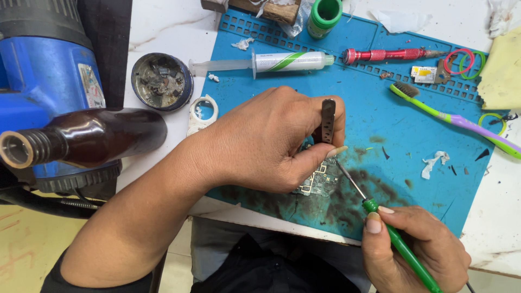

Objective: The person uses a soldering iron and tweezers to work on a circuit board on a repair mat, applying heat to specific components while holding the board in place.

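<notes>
My left hand point(266, 141) rests on the blue work mat point(412, 130) and is closed around dark metal tweezers point(328, 120), whose tips point down at a small green circuit board point(321, 182). The hand covers most of the board. My right hand point(415, 247) grips a green-handled tool point(401, 247) near the mat's front edge. Its thin metal tip point(350, 179) slants up-left and meets the board beside the tweezers. Dark residue stains the mat around the board.
A syringe of paste point(282, 61), a red screwdriver point(388, 54), a green-and-purple toothbrush point(450, 116), coloured rubber bands point(461, 61) and a green-capped bottle point(324, 16) lie at the mat's back. Left of the mat stand a brown bottle point(81, 138), a blue machine point(43, 81) and a round tin of scraps point(161, 81).
</notes>
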